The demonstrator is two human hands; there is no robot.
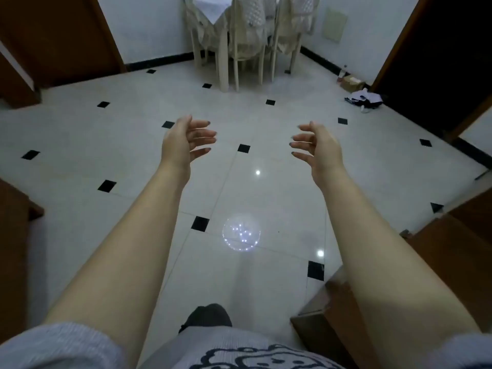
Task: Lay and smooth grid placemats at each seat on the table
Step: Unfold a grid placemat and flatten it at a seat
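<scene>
Two bare arms stretch forward over a white tiled floor [127, 161] with small black insets. At far left stands a brown wooden door [58, 35]. The left hand [183, 145] hangs in the air, palm inward, fingers loosely spread and holding nothing. Well beyond it, by the far wall, the table [217, 20] sits under a pale cloth, with cream chairs [247, 43] pushed in. The right hand [319, 149] mirrors the left, fingers relaxed and empty. Far right, a cardboard box [352, 83] lies near a heap of clothes [363, 99].

Glossy pale floor tiles [279, 198] mirroring lights; lacy cream cloth [221, 20] over chairs; brown wooden doors [61, 35]
</scene>
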